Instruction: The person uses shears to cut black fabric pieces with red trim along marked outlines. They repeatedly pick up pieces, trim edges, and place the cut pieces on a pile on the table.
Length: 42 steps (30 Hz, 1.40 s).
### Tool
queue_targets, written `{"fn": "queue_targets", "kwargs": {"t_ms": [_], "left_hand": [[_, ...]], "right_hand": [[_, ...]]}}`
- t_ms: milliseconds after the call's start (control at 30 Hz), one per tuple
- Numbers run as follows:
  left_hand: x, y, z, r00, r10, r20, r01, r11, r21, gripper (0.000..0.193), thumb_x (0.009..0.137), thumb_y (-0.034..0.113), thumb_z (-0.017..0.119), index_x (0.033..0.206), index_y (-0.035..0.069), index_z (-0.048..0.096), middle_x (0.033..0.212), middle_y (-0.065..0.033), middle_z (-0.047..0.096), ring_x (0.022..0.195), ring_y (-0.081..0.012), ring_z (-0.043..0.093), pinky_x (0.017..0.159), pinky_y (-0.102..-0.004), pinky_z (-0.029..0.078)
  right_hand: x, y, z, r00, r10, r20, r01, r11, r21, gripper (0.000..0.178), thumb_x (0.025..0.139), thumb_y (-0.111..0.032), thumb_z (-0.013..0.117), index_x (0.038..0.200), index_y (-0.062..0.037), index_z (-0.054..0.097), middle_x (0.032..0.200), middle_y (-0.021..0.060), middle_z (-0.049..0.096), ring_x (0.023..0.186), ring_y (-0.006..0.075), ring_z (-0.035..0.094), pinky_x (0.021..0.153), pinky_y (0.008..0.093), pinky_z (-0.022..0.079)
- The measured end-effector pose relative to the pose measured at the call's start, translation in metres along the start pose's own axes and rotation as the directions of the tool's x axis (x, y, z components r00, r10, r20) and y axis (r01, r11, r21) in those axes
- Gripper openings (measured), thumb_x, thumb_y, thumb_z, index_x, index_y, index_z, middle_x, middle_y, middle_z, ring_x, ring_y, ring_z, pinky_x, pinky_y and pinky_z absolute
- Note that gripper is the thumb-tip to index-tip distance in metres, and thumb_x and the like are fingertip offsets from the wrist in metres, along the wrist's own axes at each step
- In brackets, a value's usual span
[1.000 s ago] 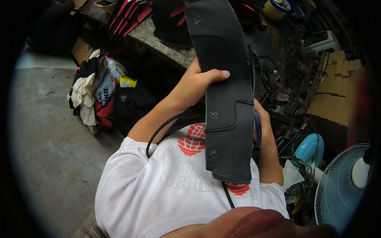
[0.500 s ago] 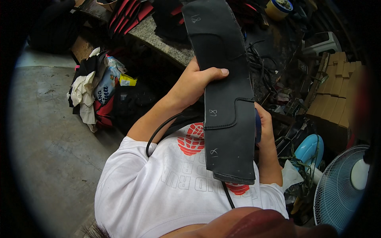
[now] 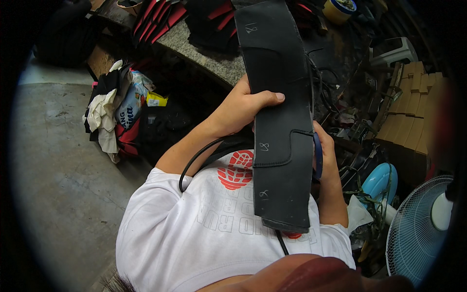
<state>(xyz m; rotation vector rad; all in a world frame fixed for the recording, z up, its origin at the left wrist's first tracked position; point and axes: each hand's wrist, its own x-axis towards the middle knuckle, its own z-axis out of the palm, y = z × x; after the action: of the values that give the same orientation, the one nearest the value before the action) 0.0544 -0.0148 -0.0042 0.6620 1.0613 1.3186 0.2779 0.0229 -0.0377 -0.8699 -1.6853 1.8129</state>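
- Presently, a long black panel is held up in front of the person's chest, over a white shirt.
- Left hand: closed on the panel's left edge near its middle, thumb laid across the front face, fingers behind and out of sight.
- Right hand: against the panel's right edge, lower down than the left. It is mostly hidden by the panel; it appears to grip a blue-handled tool, probably scissors, but the view is too poor to confirm.
- Long axis: the panel runs from the top of the view, over the bench, down to the chest, leaning slightly left at the top. Its lower end hangs free below both hands.
- Relation of note: the hands sit on opposite long edges, left higher and right lower, so the panel's stitched seam line lies between them and just beside the right hand. The right hand is the nearer to that seam.
- Small chalk marks show on the panel's face; not transcribed.
- A black cord loops from behind the panel across the left forearm.
- Surroundings: red and black pieces stacked on the bench, a tape roll at top right, a bundle of cloth and bags on the floor to the left, a fan at lower right.
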Motion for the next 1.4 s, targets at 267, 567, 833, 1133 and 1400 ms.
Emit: {"fn": "queue_targets", "kwargs": {"t_ms": [267,567,833,1133,1400], "left_hand": [[0.004,-0.005,-0.001,1.0,-0.027,0.003,0.027,1.0,-0.016,0.037,0.08,0.008,0.067,0.112,-0.003,0.053,0.094,-0.0105,0.063,0.079,-0.0157,0.065,0.068,-0.027,0.054],[0.006,0.002,0.006,0.995,0.075,0.065,-0.081,0.992,0.095,0.048,0.087,0.017,0.064,0.127,-0.002,0.046,0.112,-0.0104,0.06,0.103,-0.0153,0.058,0.088,-0.0293,0.048],[0.031,0.004,0.011,0.926,0.377,0.02,-0.377,0.926,0.008,0.054,0.09,0.008,0.06,0.136,0.0,0.034,0.124,-0.012,0.053,0.112,-0.0175,0.053,0.096,-0.0317,0.043],[0.026,-0.01,0.027,0.939,0.344,0.02,-0.344,0.939,0.022,0.05,0.093,0.01,0.058,0.135,0.001,0.034,0.121,-0.0106,0.053,0.109,-0.0157,0.053,0.095,-0.0301,0.044],[0.025,-0.015,0.023,0.964,0.245,0.102,-0.238,0.968,-0.073,0.053,0.093,0.014,0.058,0.138,0.003,0.031,0.121,-0.0096,0.052,0.109,-0.015,0.053,0.094,-0.0292,0.044]], "right_hand": [[-0.003,-0.001,0.004,0.999,-0.029,-0.021,0.029,0.999,0.019,0.021,0.094,-0.019,0.055,0.096,0.0015,0.055,0.063,-0.0004,0.053,0.05,0.004,0.049,0.046,0.0191,0.038],[-0.001,0.005,0.001,0.998,-0.024,-0.066,0.029,0.996,0.083,0.032,0.096,-0.03,0.057,0.095,0.0013,0.054,0.06,-0.0006,0.051,0.048,0.0043,0.047,0.045,0.0194,0.038],[0.004,-0.006,-0.011,0.998,-0.065,-0.005,0.065,0.997,0.048,0.033,0.094,-0.03,0.059,0.093,0.0015,0.052,0.06,0.0009,0.05,0.052,0.0069,0.048,0.05,0.0198,0.039],[0.011,-0.006,-0.007,0.992,-0.067,-0.103,0.079,0.99,0.115,0.026,0.095,-0.025,0.055,0.1,0.0004,0.054,0.063,-0.0005,0.05,0.051,0.0063,0.047,0.051,0.0214,0.04],[0.018,0.003,-0.012,0.993,-0.112,-0.04,0.116,0.986,0.123,0.032,0.098,-0.027,0.052,0.11,0.0026,0.053,0.072,0.0012,0.056,0.057,0.0059,0.05,0.054,0.0203,0.043]]}}
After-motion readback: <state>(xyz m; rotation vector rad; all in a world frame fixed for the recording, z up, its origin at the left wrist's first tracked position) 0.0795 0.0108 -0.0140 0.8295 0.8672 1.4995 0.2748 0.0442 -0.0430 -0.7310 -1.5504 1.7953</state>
